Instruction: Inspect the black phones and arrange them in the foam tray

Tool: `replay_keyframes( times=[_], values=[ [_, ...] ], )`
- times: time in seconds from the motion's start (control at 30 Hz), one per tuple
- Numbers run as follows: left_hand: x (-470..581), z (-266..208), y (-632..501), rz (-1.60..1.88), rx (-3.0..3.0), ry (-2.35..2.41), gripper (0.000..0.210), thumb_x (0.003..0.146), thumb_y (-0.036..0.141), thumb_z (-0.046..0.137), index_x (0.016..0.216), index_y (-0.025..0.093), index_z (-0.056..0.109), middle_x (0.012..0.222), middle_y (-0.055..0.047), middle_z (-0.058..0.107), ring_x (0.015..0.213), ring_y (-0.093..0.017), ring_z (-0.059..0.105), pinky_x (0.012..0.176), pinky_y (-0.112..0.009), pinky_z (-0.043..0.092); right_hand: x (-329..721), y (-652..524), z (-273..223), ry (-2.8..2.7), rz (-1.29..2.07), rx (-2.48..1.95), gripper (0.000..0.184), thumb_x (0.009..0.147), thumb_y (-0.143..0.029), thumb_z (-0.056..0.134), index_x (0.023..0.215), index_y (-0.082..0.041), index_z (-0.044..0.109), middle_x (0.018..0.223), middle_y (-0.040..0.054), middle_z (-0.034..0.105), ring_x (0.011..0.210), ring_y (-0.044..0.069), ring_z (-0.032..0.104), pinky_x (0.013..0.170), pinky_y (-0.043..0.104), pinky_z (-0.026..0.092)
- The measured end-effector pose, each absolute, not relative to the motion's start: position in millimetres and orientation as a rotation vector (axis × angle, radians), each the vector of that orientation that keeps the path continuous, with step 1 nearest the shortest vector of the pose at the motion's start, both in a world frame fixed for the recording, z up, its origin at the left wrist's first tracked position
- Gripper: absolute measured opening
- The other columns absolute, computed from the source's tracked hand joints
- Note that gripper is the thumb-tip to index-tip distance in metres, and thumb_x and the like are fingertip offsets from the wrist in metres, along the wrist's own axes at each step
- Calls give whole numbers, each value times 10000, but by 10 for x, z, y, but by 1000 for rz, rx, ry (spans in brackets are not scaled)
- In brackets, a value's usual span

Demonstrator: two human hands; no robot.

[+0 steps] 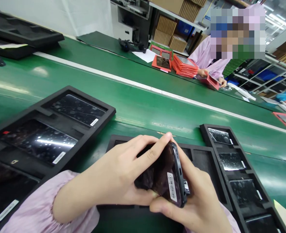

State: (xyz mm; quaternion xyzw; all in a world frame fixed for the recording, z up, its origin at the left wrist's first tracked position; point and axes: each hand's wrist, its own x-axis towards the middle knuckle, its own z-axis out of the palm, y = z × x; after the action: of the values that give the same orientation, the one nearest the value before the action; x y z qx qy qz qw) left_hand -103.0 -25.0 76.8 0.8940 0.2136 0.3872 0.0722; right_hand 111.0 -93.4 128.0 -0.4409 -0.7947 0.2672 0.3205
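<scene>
Both my hands grip a black smartphone (pixel 165 174), tilted so its lower edge with the charging port faces me. A white barcode label is stuck on its dark glass. My left hand (pixel 125 168) wraps the far side, its forefinger along the top corner and its thumb at the lower glass. My right hand (pixel 193 191) closes round the back and the near edge, thumb on the front corner. A small pale piece (pixel 186 186) shows between the phone and my right fingers; its kind is unclear. Beneath the hands lies a black foam tray (pixel 222 181), partly hidden.
Left stands a black tray (pixel 108 111) of labelled phones or screens; another (pixel 207 129) stands right. More black trays (pixel 48 38) sit far left. A white strip (pixel 133 84) crosses the green bench. Opposite, a person in pink (pixel 203 51) handles red-framed pieces beside a red stack (pixel 185 66).
</scene>
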Motion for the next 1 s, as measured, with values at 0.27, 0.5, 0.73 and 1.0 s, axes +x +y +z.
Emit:
replay_keyframes(
  times=[0.27,0.5,0.73,1.0],
  values=[
    [-1029,811,-277,1177,2707,676,624,1152,406,474,1640,21,413,1320,-165,728,1203,-191,747,1064,-223,638,1122,-939,1265,-2133,594,-1155,914,1150,-593,647,1864,-271,176,1606,97,727,1251,227,848,1032,207,683],
    [-1044,844,-298,1191,2751,718,616,1175,485,460,1621,62,429,1255,-171,756,1092,-236,795,866,-294,701,1138,-969,1265,-2097,674,-1146,930,1142,-547,682,1864,-362,126,1640,30,704,1380,241,784,1092,256,684],
    [-1046,838,-297,1204,2754,710,616,1178,486,464,1613,52,438,1249,-181,764,1096,-242,800,863,-298,705,1149,-981,1228,-2092,696,-1153,994,1116,-526,740,1863,-377,102,1657,28,687,1398,255,772,1104,273,681],
    [-1047,867,-304,1184,2766,717,623,1188,525,451,1611,69,431,1236,-177,762,1092,-247,797,853,-312,709,1108,-932,1292,-2086,663,-1167,965,1120,-524,732,1864,-340,146,1634,51,706,1352,289,801,1074,324,714]
  ],
)
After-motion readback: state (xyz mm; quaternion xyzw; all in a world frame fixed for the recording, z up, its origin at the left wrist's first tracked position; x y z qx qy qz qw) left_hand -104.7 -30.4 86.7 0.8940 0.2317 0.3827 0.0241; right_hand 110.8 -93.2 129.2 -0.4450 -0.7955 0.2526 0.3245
